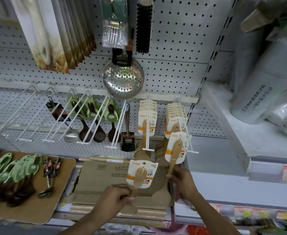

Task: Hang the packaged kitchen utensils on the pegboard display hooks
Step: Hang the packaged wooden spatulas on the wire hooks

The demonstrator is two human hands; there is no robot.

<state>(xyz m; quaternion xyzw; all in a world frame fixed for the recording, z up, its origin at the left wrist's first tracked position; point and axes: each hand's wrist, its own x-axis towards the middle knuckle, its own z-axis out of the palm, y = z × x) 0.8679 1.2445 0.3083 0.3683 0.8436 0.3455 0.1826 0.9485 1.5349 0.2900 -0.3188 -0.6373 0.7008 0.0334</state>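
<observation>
At 6 o'clock your left hand (117, 195) pinches a carded wooden spatula (141, 173); right hand (184, 183) grips another spatula (175, 150), card at the 2 o'clock hook (187, 133).

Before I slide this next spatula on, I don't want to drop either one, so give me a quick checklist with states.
1. Right hand grips the handle of the carded spatula: ok.
2. Its card hole is threaded on the right hook: cannot tell.
3. Left hand holds the second carded spatula firmly: ok.
4. Space left at the right hook's front: ok.
5. Middle hook has free length for the second spatula: ok.
</observation>
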